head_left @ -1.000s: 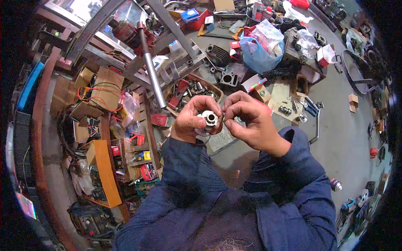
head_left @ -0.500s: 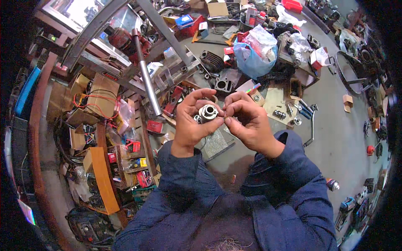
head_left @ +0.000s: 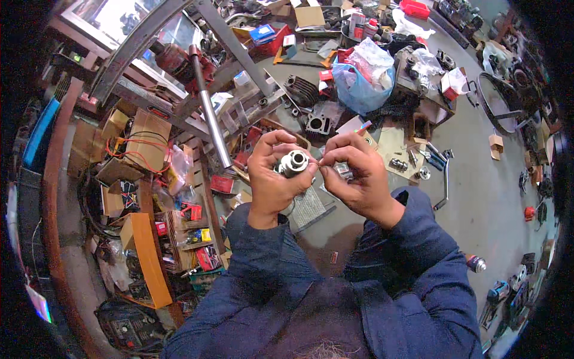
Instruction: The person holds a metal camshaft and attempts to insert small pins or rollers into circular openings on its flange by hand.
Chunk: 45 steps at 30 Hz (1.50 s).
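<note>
My left hand (head_left: pixel 265 182) is wrapped round a shiny ring-shaped metal part (head_left: pixel 294 163) with a dark hole in its middle, its open end facing up. The thumb presses on the near side of the part, and the fingers curl behind it. Close against its right edge, my right hand (head_left: pixel 365 179) pinches with thumb and index fingertip. Whatever lies in that pinch is too small to make out. Both hands are held above the floor, in front of my knees.
Beyond my hands lie a metal cylinder block (head_left: pixel 318 124) and a blue plastic bag (head_left: pixel 363 90). Small parts and blue-handled pliers (head_left: pixel 431 158) rest on cardboard at the right. A steel tube (head_left: pixel 214 122) slants at the left, near cardboard boxes (head_left: pixel 146 140). A spray can (head_left: pixel 475 263) lies at far right.
The metal part has tilted slightly and shifted a little left in my left hand. My right fingers have spread a bit, while thumb and index fingertip stay pinched beside the part.
</note>
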Available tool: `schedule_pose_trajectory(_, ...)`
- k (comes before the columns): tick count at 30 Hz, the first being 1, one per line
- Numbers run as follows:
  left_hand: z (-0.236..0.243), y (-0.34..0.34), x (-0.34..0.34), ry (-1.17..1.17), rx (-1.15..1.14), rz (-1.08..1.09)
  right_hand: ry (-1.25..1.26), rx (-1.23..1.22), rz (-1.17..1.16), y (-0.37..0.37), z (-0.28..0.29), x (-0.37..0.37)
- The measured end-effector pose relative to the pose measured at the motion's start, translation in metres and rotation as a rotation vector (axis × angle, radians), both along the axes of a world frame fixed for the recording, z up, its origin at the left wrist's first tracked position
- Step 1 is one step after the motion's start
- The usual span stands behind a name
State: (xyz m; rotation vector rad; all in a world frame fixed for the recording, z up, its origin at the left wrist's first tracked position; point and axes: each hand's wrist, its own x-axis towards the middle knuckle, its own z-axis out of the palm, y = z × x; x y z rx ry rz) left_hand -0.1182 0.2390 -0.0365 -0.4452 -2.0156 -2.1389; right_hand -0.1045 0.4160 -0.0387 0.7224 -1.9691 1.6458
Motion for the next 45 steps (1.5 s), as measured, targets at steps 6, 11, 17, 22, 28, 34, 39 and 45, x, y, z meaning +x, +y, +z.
schedule_pose_trajectory(6, 0.001, 0.003, 0.002, 0.0, 0.025, -0.016, -0.056, -0.031, -0.029, -0.004, 0.001, 0.003)
schedule_pose_trajectory(11, 0.0, 0.005, 0.003, 0.026, -0.03, -0.005, -0.048, -0.043, -0.038, -0.004, 0.001, 0.004)
schedule_pose_trajectory(17, -0.001, 0.0, 0.002, -0.011, -0.064, -0.064, -0.017, -0.004, 0.008, 0.0, 0.005, 0.003)
schedule_pose_trajectory(22, -0.001, -0.009, -0.003, -0.134, 0.026, -0.253, -0.186, -0.166, 0.136, 0.001, 0.0, 0.001)
schedule_pose_trajectory(28, -0.017, -0.02, -0.01, -0.237, 0.123, -0.458, -0.314, -0.268, 0.252, 0.005, 0.006, 0.002)
schedule_pose_trajectory(34, -0.015, -0.016, -0.008, -0.27, 0.156, -0.442, -0.341, -0.181, 0.281, 0.01, 0.004, -0.002)
schedule_pose_trajectory(39, -0.013, -0.018, -0.008, -0.214, 0.026, -0.371, -0.302, -0.131, 0.269, 0.008, 0.002, -0.005)
schedule_pose_trajectory(45, 0.0, -0.011, -0.003, -0.133, -0.089, -0.271, -0.401, -0.225, 0.272, 0.009, -0.002, -0.005)
